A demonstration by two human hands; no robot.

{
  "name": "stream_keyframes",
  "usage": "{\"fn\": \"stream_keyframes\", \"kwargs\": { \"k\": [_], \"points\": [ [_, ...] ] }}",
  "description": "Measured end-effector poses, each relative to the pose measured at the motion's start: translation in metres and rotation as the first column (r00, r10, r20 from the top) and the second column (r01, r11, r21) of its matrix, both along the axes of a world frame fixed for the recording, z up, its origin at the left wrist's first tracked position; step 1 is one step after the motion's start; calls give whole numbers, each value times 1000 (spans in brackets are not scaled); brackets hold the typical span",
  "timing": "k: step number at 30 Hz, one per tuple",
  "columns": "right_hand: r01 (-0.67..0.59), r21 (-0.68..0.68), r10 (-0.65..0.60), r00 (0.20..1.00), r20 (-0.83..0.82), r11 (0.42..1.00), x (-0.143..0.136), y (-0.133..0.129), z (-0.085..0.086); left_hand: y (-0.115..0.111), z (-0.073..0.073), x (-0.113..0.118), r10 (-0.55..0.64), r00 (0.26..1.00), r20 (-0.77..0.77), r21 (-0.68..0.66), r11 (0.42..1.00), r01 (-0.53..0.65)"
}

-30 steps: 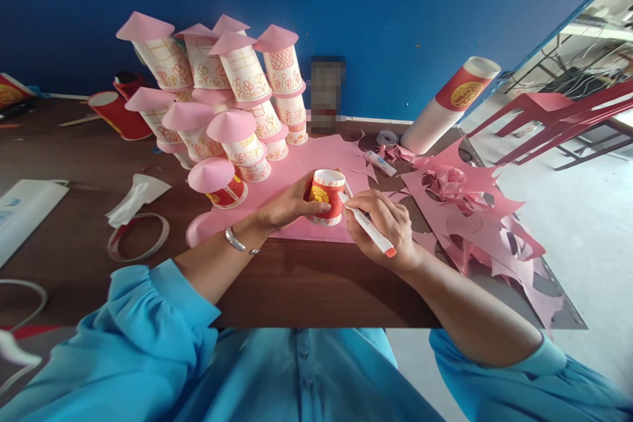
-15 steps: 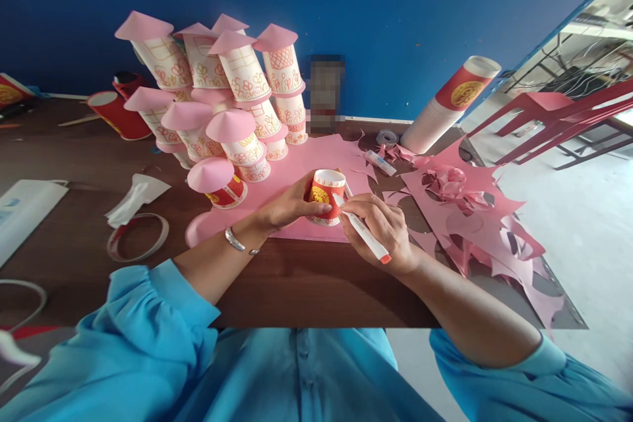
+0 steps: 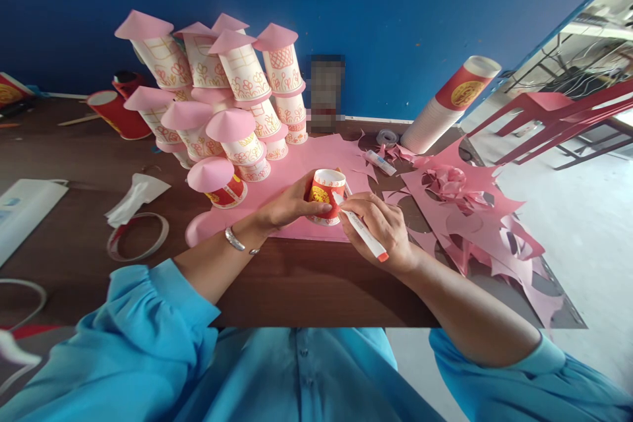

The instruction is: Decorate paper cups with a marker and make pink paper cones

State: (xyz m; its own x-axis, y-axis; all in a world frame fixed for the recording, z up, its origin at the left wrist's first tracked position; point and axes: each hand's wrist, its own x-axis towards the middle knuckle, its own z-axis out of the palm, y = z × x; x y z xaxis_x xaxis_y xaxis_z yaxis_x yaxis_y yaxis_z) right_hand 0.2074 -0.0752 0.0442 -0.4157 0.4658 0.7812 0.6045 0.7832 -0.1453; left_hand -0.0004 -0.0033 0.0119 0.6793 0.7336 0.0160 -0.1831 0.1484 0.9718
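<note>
A red paper cup (image 3: 329, 186) with a yellow emblem and white bands is upright over pink paper (image 3: 309, 168). My left hand (image 3: 293, 203) grips it from the left, thumb across its front. In my right hand (image 3: 380, 227) is a white marker (image 3: 362, 232) with an orange-red end, its upper tip close to the cup's right side; whether it touches I cannot tell. Left of the cup stands a red cup (image 3: 230, 194) under a pink paper cone (image 3: 211, 175). Behind it, several white cup towers (image 3: 242, 76) with pink cone roofs carry drawn flowers and windows.
Pink paper scraps (image 3: 475, 211) with round cut-outs cover the table's right side. A tall cup stack (image 3: 445, 109) leans at the back right, near a roll of tape (image 3: 387, 138) and a glue stick (image 3: 380, 162). To the left lie a white ring (image 3: 161, 244) and crumpled tissue (image 3: 133, 200).
The marker's orange-red end has shifted slightly up and left with small movement of my right hand. The cup and my left hand look the same.
</note>
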Motion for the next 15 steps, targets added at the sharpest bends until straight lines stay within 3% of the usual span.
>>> {"fn": "stream_keyframes", "kwargs": {
  "k": [15],
  "points": [
    [15, 30, -15, 1000, 17, 999, -2, 0, 4, 0, 0, 0, -6, 1000, 15, -21, 1000, 6]
  ]
}}
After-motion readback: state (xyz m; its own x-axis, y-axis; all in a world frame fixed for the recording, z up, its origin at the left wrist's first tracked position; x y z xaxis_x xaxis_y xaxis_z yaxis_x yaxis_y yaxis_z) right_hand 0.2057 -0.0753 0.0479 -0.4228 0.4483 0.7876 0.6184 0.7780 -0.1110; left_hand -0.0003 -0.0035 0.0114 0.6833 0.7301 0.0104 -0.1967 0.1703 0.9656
